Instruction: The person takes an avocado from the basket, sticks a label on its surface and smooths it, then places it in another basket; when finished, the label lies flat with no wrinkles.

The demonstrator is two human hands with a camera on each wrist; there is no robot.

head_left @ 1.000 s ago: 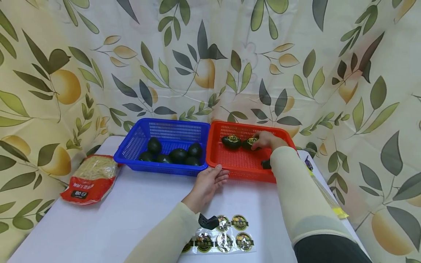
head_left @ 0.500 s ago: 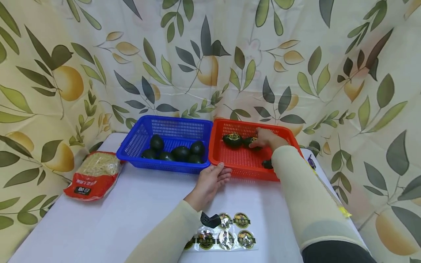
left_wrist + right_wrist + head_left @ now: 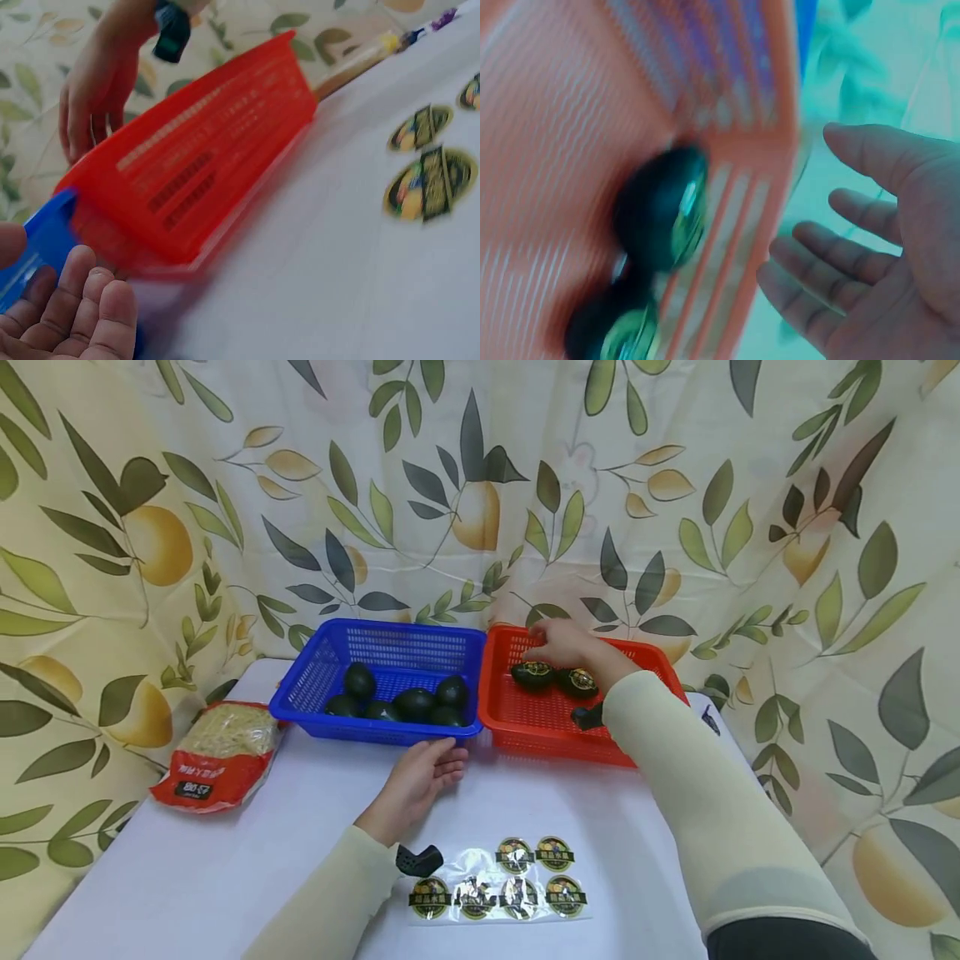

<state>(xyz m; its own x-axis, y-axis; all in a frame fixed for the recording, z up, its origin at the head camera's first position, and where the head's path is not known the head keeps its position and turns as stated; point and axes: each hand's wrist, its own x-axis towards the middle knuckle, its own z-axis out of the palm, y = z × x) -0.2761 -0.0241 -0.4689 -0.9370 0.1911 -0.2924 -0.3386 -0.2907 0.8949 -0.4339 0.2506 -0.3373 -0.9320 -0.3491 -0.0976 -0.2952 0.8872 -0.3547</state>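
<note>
Two dark avocados with gold round stickers, a left one (image 3: 532, 675) and a right one (image 3: 611, 326), lie side by side in the red basket (image 3: 540, 741). Above the back of that basket is my right hand (image 3: 568, 645), fingers spread and holding nothing. Several avocados (image 3: 414, 703) without visible stickers sit in the blue basket (image 3: 360, 727), which adjoins the red one on the left. My left hand (image 3: 420, 781) is palm up at the front right of the blue basket, fingers relaxed, fingertips near its rim; the left wrist view shows the bare palm and fingers (image 3: 112, 319).
A clear sheet of round gold-and-black stickers (image 3: 476, 897) lies on the white table (image 3: 262, 868) near the front. At the left, a red-and-clear bag (image 3: 221, 760) of pale food leans by the blue basket. A patterned curtain (image 3: 420, 485) hangs behind.
My right hand has let go of the right stickered avocado and moved left and up over the red basket. My left hand has shifted left from between the baskets to the blue one.
</note>
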